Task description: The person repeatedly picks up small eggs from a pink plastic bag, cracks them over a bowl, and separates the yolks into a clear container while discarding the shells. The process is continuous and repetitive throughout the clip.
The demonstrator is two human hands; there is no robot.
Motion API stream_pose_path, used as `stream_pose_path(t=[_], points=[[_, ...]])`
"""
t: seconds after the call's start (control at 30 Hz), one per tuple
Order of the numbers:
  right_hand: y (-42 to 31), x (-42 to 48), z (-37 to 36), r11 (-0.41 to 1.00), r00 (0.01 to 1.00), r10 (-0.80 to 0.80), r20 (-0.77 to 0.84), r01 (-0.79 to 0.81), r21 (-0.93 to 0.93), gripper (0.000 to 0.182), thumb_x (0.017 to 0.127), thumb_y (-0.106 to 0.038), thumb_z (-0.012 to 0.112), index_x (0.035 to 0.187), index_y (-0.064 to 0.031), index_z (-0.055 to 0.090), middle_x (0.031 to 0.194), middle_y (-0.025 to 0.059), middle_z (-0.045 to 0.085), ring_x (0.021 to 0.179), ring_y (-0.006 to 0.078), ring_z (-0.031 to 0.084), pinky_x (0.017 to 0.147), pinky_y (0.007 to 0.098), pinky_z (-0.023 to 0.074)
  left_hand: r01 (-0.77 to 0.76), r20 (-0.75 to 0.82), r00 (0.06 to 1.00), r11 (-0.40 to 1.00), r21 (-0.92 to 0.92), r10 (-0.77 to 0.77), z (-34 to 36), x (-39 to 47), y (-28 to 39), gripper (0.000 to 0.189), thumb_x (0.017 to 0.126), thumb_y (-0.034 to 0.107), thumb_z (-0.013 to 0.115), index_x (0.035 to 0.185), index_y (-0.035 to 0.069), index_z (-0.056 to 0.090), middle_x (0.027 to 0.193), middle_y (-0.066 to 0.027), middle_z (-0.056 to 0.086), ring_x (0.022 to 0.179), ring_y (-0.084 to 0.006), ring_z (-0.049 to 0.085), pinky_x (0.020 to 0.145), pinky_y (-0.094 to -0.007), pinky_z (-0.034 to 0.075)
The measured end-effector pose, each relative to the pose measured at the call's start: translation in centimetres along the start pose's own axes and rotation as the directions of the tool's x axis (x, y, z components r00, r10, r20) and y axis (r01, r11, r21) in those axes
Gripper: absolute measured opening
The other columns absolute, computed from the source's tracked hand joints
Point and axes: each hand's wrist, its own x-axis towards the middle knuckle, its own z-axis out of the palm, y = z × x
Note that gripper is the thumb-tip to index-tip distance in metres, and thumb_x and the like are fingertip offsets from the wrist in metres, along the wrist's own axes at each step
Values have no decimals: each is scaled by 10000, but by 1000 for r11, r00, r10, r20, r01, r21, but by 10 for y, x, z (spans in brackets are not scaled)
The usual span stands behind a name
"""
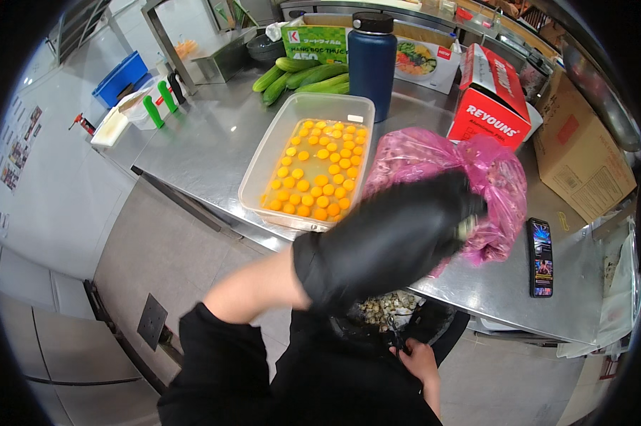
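Observation:
My left hand point(395, 234), in a black glove and blurred, reaches across to a pink plastic bag point(499, 197) of speckled contents. Something small and pale shows at its fingertips; they point away from the camera, so its hold is unclear. My bare right hand point(419, 362) grips the dark handles of what look like scissors point(397, 338), low in front of me. Their tips are over a black bin or tub point(445, 325) below the table edge, which holds quail eggshells or similar speckled scraps point(387, 309). Left of the bag, a clear plastic container point(256, 165) holds many raw egg yolks point(320, 181).
On the steel table point(192, 144) stand a navy bottle point(372, 69), cucumbers point(299, 77), a food-wrap box point(318, 45) and a red foil box point(485, 112). A phone point(541, 255) and a cardboard box point(581, 149) lie right. Green-handled knives point(153, 112) are left.

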Motion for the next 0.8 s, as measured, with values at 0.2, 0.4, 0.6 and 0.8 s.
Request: stream_pose_path(t=[0.2,0.4,0.6,0.8], points=[[-11,3,5,936,986,-116,-122,149,319,405,823,-289,776,711,-7,507,576,143,512,522,247,536,526,361,426,323,223,946,766,-556,-237,62,-139,4,523,848,101,744,1325,60,534,1275,-131,580,1221,-303,535,1012,-414,430],[-32,13,10,757,999,-53,-5,43,652,360,867,-176,760,749,-28,454,659,15,497,618,80,398,550,269,366,452,243,654,113,-885,-717,137,-213,-30,408,906,46,687,1290,37,553,1214,-28,614,1088,-91,565,930,-260,482],[-71,36,10,854,977,-212,10,180,488,416,806,-281,811,797,-33,477,677,48,480,601,138,410,565,298,369,340,394,453,-253,-906,-800,149,-237,-60,315,937,60,643,1248,38,597,1115,-6,657,1017,-82,606,875,-256,522],[-100,42,-2,914,896,-317,-311,376,152,499,748,-364,836,815,-12,490,720,134,516,708,315,515,646,420,428,283,352,452,-243,-928,-819,141,-218,-58,284,973,76,569,1244,-11,568,1130,-69,659,1039,-151,628,925,-284,508]])
